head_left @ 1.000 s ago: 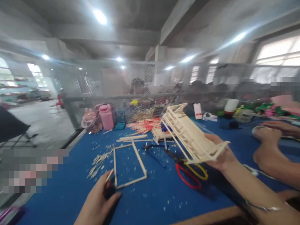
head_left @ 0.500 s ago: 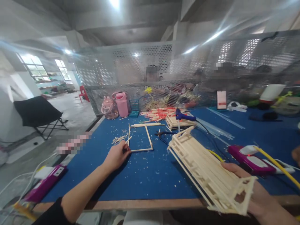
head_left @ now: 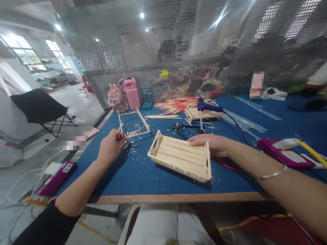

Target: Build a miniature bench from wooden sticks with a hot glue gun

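Note:
My left hand (head_left: pixel 112 144) pinches the near left corner of a thin square frame of wooden sticks (head_left: pixel 139 133), which is tilted off the blue table. My right hand (head_left: pixel 204 143) grips the far side of a small tray-like rack made of wooden sticks (head_left: pixel 180 153), with raised rails at both ends. The rack is low over the table at the middle front; whether it touches the surface I cannot tell. The right fingers are partly hidden behind it. Just behind the rack lie dark-handled pliers (head_left: pixel 187 127) and a blue glue gun (head_left: pixel 209 107), nozzle pointing down.
A second stick rack (head_left: pixel 201 115) stands behind the glue gun, beside a pile of red-tipped sticks (head_left: pixel 176 104). Clear glue sticks (head_left: pixel 242 120) lie to the right, near a purple power strip (head_left: pixel 283 153). A pink bottle (head_left: pixel 132 93) stands before the perforated screen (head_left: pixel 143 61).
My right hand has brought the stick rack left and turned it level over the table. My left hand has moved the square frame left and lifted it. The view has tipped down.

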The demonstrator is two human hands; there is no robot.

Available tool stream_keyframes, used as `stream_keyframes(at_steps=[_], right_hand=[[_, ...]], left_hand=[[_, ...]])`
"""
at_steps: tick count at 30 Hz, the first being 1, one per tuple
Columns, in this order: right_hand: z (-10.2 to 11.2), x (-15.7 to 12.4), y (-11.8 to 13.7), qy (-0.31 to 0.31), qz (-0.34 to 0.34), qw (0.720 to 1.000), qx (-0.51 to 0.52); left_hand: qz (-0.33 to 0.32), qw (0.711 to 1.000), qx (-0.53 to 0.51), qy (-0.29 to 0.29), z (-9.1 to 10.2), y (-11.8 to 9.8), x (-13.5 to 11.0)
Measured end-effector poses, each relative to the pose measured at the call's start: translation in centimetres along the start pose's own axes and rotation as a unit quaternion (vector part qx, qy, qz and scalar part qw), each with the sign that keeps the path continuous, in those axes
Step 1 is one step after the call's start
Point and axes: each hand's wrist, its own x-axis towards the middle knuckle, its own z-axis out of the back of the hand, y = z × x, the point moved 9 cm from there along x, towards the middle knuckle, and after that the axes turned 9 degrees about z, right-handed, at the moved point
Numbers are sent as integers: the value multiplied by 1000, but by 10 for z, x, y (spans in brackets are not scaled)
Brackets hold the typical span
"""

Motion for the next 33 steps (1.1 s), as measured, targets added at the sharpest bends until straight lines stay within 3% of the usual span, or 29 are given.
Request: stream_keyframes(at_steps=[3, 7, 10, 13, 14, 16, 18, 19, 20, 22, 24, 29, 31, 33], right_hand=[[-2, 11, -7, 57, -92, 994, -20], [-1, 28, 1, 22, -93, 994, -48], [7, 31, 14, -64, -51, 994, -66], [23, 8, 39, -184, 31, 974, -126], [25, -6, 54, -218, 86, 959, -162], [7, -46, 102, -257, 299, 868, -302], [-37, -79, 122, -178, 442, 783, -400], [-57, -88, 122, -132, 468, 757, -437], [-72, -91, 117, -91, 469, 748, -460], [-87, -87, 105, -35, 444, 760, -473], [-86, -79, 96, -19, 417, 789, -452], [-54, -69, 94, -92, 359, 870, -326], [-50, -72, 96, -118, 372, 868, -307], [-55, -77, 99, -128, 413, 838, -334]], left_hand=[[7, 999, 37, 39, -17, 7, 0], [-15, 998, 18, 67, -30, 3, -1], [-61, 998, -7, -23, -7, -12, -11], [-111, 987, -60, -104, 24, -34, -38], [-137, 982, -78, -106, 29, -45, -49], [-214, 970, -95, -68, 28, -73, -71], [-325, 942, -87, -16, 17, -103, -95], [-360, 930, -79, 0, 12, -113, -104], [-381, 921, -75, 5, 8, -120, -108], [-385, 920, -67, 2, 5, -127, -108], [-379, 925, -36, 17, 4, -134, -104], [-394, 903, 144, 94, -6, -158, -99], [-411, 887, 172, 119, -11, -168, -100], [-421, 876, 180, 149, -18, -174, -101]])
